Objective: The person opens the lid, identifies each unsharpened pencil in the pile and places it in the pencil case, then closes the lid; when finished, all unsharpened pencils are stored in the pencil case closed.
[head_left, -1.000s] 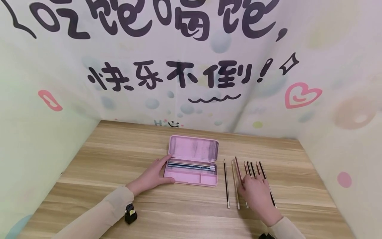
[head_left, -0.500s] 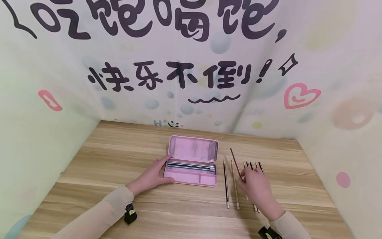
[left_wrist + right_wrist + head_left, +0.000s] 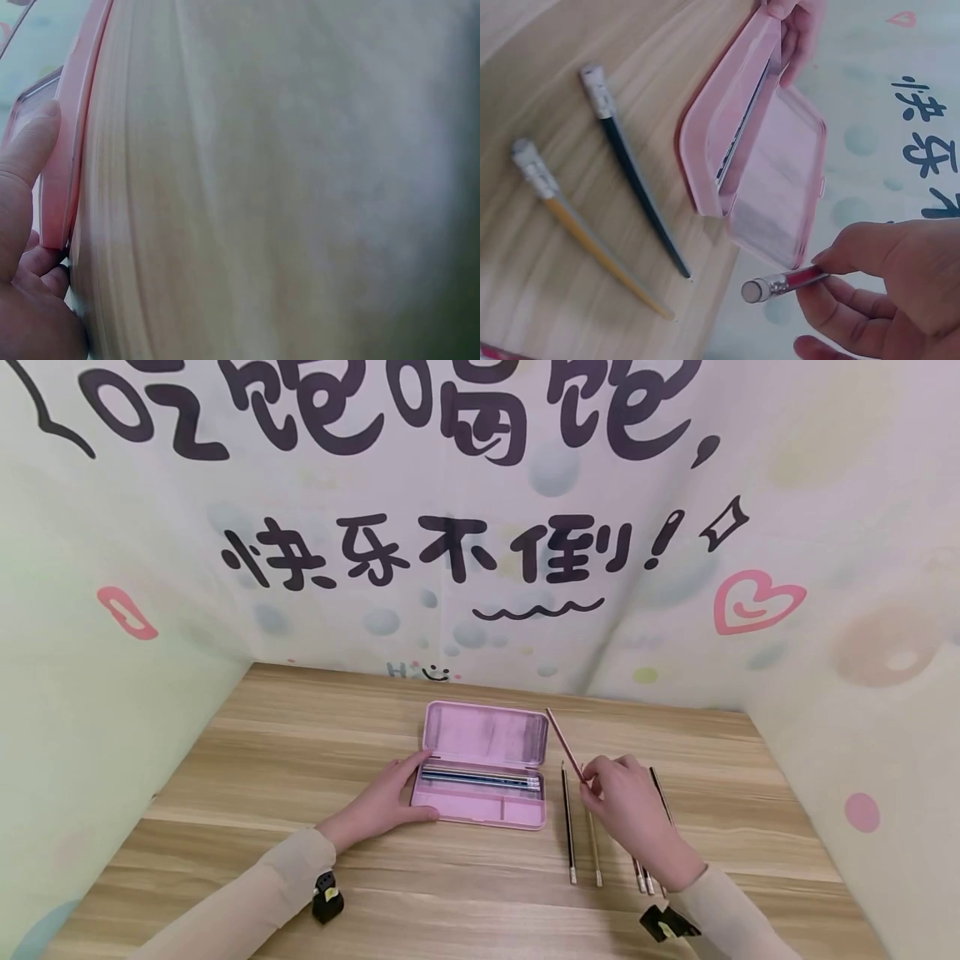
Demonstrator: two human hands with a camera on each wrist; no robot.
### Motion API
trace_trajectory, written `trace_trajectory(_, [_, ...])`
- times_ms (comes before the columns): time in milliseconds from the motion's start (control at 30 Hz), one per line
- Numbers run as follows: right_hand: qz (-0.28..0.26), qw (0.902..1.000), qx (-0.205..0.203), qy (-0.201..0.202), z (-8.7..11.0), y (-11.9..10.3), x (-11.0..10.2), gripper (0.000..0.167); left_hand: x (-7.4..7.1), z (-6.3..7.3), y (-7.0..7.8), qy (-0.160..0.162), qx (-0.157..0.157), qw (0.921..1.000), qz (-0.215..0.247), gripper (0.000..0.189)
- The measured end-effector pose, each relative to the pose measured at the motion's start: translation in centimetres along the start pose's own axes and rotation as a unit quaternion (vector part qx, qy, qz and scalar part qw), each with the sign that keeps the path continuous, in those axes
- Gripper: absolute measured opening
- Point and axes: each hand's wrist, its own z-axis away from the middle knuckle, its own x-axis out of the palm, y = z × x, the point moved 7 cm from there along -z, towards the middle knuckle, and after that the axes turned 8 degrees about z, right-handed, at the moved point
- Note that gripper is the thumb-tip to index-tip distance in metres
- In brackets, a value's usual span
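Note:
My right hand (image 3: 637,810) pinches a dark red pencil (image 3: 566,745) between thumb and fingers, raised above the table. In the right wrist view the eraser end of this red pencil (image 3: 784,285) sticks out from the fingertips. A pink pencil case (image 3: 457,806) lies with its lid (image 3: 487,732) swung back. Several pencils (image 3: 480,777) lie in its rear compartment, while the front compartments hold nothing. My left hand (image 3: 382,802) grips the case's left end, the thumb at the front corner and fingers by the hinge. The left wrist view shows the thumb (image 3: 34,146) over the pink rim.
Right of the case, a black pencil (image 3: 567,827) and a yellow pencil (image 3: 594,852) lie side by side on the wooden table (image 3: 450,893). Several more pencils (image 3: 645,878) lie partly hidden under my right hand. A printed cloth backdrop (image 3: 375,635) rises behind the table.
My right hand has lifted the red pencil from the row and carried it up and left, toward the case's lid. My left hand has stayed on the case.

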Motion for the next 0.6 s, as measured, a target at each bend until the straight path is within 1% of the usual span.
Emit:
trace_trajectory(133, [-0.005,0.9998,-0.020,-0.004,-0.7,-0.8,0.1,0.012,0.0,0.0,0.0,-0.001,-0.002,1.0000,0.000,0.100])
trace_trajectory(300, [-0.015,0.9989,-0.035,-0.028,-1.8,-1.7,0.4,0.013,0.0,0.1,0.1,-0.001,-0.004,1.0000,0.001,0.100])
trace_trajectory(367, [-0.018,0.9983,-0.046,-0.031,-2.2,-2.2,0.4,0.013,0.0,0.1,0.2,-0.002,-0.003,1.0000,0.000,0.099])
trace_trajectory(467, [-0.022,0.9969,-0.070,-0.027,-2.7,-2.8,0.5,0.013,0.0,0.0,0.2,-0.002,-0.003,1.0000,-0.001,0.099])
trace_trajectory(600, [-0.024,0.9945,-0.100,-0.021,-3.4,-3.5,0.8,0.016,-0.1,0.0,0.3,0.000,0.006,1.0000,-0.007,0.099])
